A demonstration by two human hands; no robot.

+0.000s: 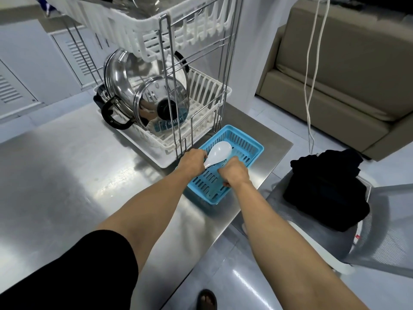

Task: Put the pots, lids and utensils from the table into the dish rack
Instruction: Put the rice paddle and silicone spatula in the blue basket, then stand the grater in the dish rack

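Observation:
A white plastic rice spoon [218, 151] lies over a blue slotted basket [248, 147] on the steel table, right of the dish rack. My left hand [192, 161] grips its handle end. Curled over the basket's middle, my right hand [235, 173] touches the spoon; what it holds is hidden. The two-tier dish rack [205, 90] has a steel pot [118, 86] on its side and a glass lid [161, 101] leaning in the lower white tray. Its upper tray [134, 25] carries more metal ware.
The steel table [67, 164] ends just right of the blue basket. Beyond that edge stands a grey chair [384, 231] with a black bag [326, 193]. A beige sofa [346, 74] and a hanging white cord [310, 86] are at the right.

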